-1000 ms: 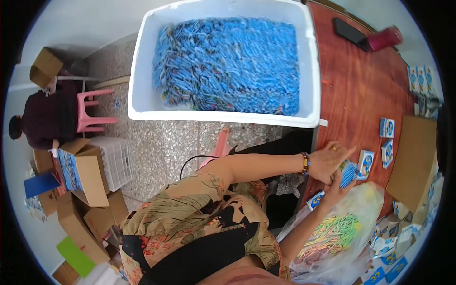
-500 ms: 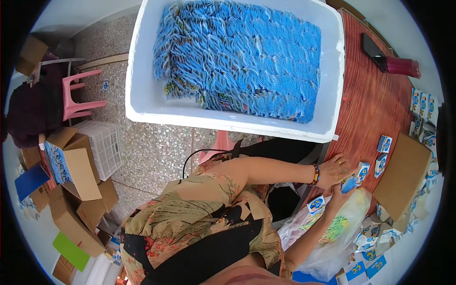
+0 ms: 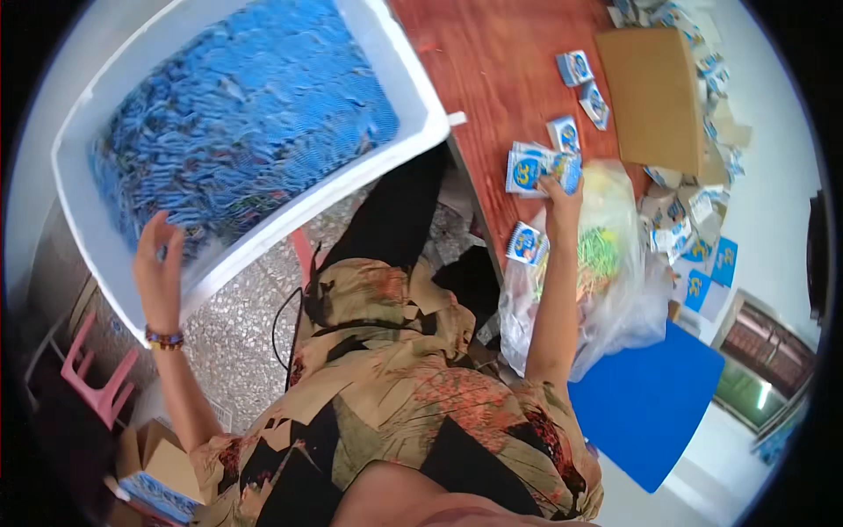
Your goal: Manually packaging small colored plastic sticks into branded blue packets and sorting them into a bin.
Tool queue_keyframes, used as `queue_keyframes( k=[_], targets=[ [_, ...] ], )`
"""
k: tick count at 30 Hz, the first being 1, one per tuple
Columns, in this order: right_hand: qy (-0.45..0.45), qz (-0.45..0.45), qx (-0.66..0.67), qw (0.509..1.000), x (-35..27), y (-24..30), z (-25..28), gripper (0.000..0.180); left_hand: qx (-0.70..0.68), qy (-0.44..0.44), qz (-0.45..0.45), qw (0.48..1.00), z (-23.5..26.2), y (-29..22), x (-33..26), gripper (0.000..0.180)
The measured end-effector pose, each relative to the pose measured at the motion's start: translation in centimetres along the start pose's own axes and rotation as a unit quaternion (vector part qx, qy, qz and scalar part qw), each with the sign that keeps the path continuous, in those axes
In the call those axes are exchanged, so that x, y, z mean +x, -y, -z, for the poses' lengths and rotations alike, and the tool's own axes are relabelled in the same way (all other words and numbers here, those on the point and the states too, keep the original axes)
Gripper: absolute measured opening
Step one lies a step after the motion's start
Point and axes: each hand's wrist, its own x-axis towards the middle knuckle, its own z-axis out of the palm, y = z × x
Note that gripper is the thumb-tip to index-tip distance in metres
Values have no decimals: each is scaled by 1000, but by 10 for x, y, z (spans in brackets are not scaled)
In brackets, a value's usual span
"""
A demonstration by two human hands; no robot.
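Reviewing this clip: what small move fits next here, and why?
Probably the left hand dips into the white bin to pick up some blue packets: it is open at the bin's rim, holding nothing, while the right hand holds a small blue-and-white box at the table.

Smooth white plastic tub [image 3: 413,132], polished reddish wood table [image 3: 500,61], matt cardboard box [image 3: 654,88].

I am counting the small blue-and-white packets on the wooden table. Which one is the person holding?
The right hand holds the packet at the table's near edge. The other packets lie flat on the wood, untouched by either hand.
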Motion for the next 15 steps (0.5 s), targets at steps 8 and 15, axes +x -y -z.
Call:
queue_keyframes(
  k=[8,15],
  targets=[
    [1,-3,-40,999,12,6,22,35,303,188,38,933,4,73,-13,44],
    [141,-22,105,984,-6,52,-35,66,315,363,47,876,-9,55,12,59]
  ],
)
